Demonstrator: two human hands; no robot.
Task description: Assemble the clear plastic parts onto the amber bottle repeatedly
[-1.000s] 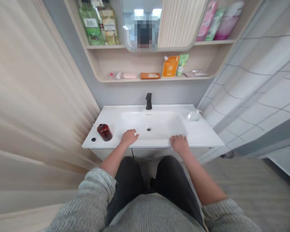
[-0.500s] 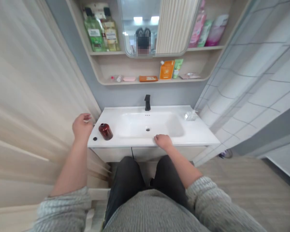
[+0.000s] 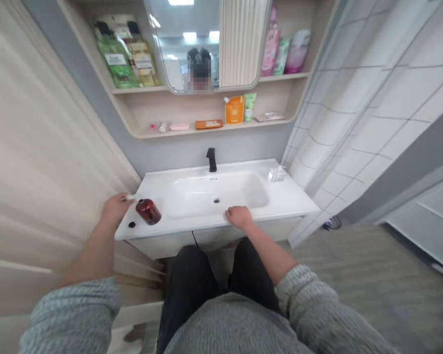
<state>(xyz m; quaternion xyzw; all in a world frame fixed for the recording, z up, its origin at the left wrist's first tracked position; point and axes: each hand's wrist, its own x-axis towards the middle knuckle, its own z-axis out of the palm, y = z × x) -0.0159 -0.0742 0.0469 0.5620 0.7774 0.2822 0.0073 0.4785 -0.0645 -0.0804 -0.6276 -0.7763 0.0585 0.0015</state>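
My left hand [image 3: 115, 207] is at the left end of the white sink counter [image 3: 291, 199], its fingers pinched around a small white thing that I cannot name. Just right of it a dark red bottle [image 3: 148, 211] lies tilted on the counter, with a small black cap [image 3: 132, 224] in front of it. My right hand [image 3: 239, 217] rests on the counter's front edge before the basin [image 3: 192, 194], fingers curled under and nothing visible in them.
A black faucet [image 3: 211, 160] stands behind the basin and a clear object [image 3: 275, 173] sits at the back right. Shelves [image 3: 206, 129] above hold bottles, pouches and small items around a mirror [image 3: 186, 44]. A ribbed panel is at the left, a tiled wall at the right.
My left hand left the basin's front edge, swung to the counter's left end and now sits lower beside the bottle. My right hand slid left along the front edge. The view shifted.
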